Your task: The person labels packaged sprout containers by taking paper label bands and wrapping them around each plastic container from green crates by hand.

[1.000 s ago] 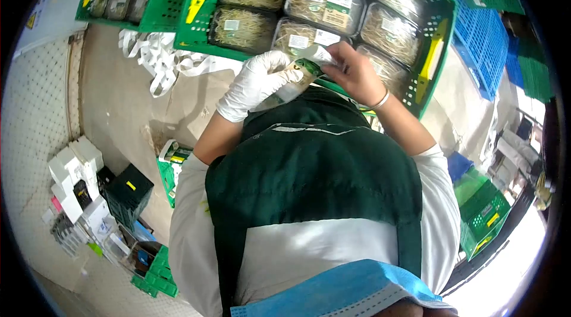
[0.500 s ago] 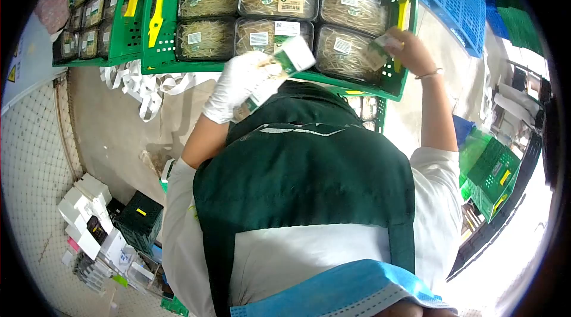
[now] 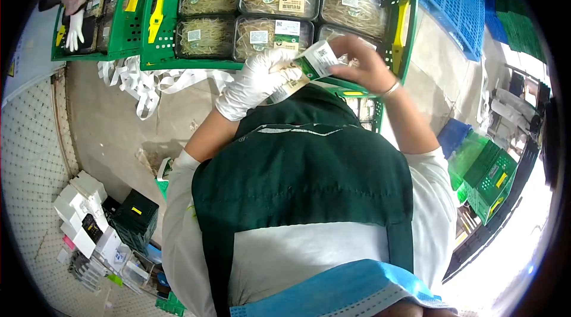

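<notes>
In front of the apron, my left hand point(image 3: 253, 85), in a white glove, is closed around printed card labels point(image 3: 319, 60) in white, green and tan. My bare right hand point(image 3: 369, 66) is at the labels' right end. Its thumb meets the edge, and its curled fingers reach partly behind. Just beyond both hands is a green crate point(image 3: 223, 65) with yellow handles. Rows of black trays of pale sprouts point(image 3: 205, 37) under clear film fill it. The middle-column trays carry a green-and-tan label point(image 3: 287, 36); my right hand partly covers the front right tray.
Left of it stands another green crate point(image 3: 122, 49) of trays, with another person's gloved hand point(image 3: 75, 31) over it. White ribbon-like strips point(image 3: 146, 88) trail on the floor. Blue crates point(image 3: 455, 5) stand at the upper right, a dark crate point(image 3: 137, 219) at the lower left.
My right hand has moved left from the crate's right side to the labels in my left hand. The label it held is no longer visible in it. Another person's gloved hand has appeared at the left crate.
</notes>
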